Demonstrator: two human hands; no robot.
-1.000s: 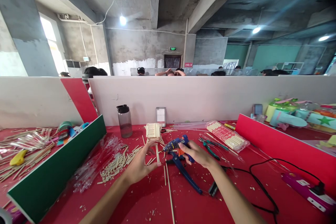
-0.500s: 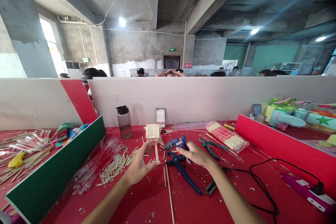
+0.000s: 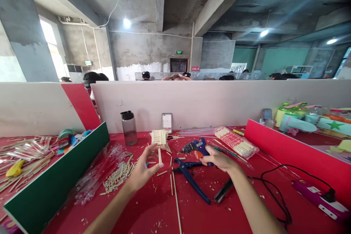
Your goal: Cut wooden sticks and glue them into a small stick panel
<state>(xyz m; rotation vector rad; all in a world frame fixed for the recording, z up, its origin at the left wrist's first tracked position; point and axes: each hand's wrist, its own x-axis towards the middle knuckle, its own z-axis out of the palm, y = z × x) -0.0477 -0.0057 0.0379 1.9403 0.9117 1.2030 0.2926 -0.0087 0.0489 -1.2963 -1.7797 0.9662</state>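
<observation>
My left hand (image 3: pixel 145 168) is over the table, thumb and index finger closed on the two ends of a short wooden stick (image 3: pixel 160 155). Just behind it sits a small structure of glued sticks (image 3: pixel 159 138). In my right hand (image 3: pixel 219 158) is a blue hot glue gun (image 3: pixel 201 147) with an orange trigger, its nozzle pointing left toward the stick, apart from it. Below the gun lies a blue-handled cutter (image 3: pixel 192 184). A heap of cut stick pieces (image 3: pixel 117 176) is left of my left hand, beside crumpled clear plastic wrap (image 3: pixel 94 172).
A water bottle (image 3: pixel 128 128) and a phone (image 3: pixel 167 122) stand near the white partition (image 3: pixel 205 102). At back right lies a packet of sticks (image 3: pixel 236 141). A black cable runs to a purple power strip (image 3: pixel 319 199). Green (image 3: pixel 63 168) and red (image 3: pixel 290 153) dividers bound the sides.
My right hand has drawn the glue gun to the right and slightly up, away from the stick. My left hand has shifted slightly left with the stick.
</observation>
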